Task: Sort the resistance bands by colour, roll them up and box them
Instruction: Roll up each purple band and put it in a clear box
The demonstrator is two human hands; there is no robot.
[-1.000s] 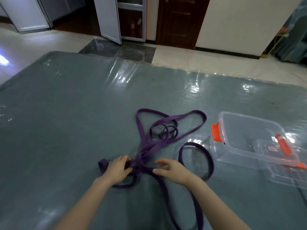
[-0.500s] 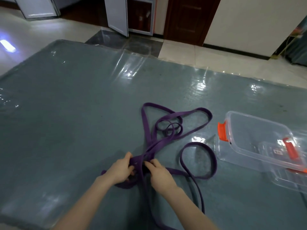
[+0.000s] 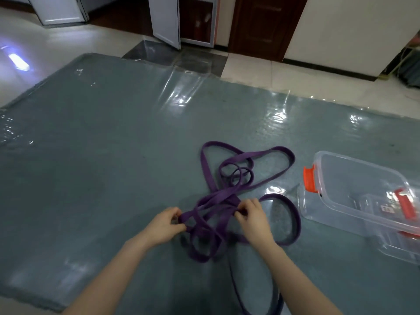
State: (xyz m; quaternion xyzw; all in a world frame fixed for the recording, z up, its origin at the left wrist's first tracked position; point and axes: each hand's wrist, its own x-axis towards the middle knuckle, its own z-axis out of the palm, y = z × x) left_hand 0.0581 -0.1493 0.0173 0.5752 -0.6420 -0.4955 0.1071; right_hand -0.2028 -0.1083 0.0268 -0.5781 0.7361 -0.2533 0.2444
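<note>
purple bands (image 3: 229, 196) pinched by left hand (image 3: 164, 226) & right hand (image 3: 254, 218); clear box (image 3: 363, 194) w/ maybe a lid inside.

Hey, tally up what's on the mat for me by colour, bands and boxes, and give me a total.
Purple bands: 1 tangle; how many bands are in it cannot be told, both hands grip it
Clear boxes with orange clips: 1, open
Clear lids: 1, beside the box
Other band colours: 0
Total: 3
</note>
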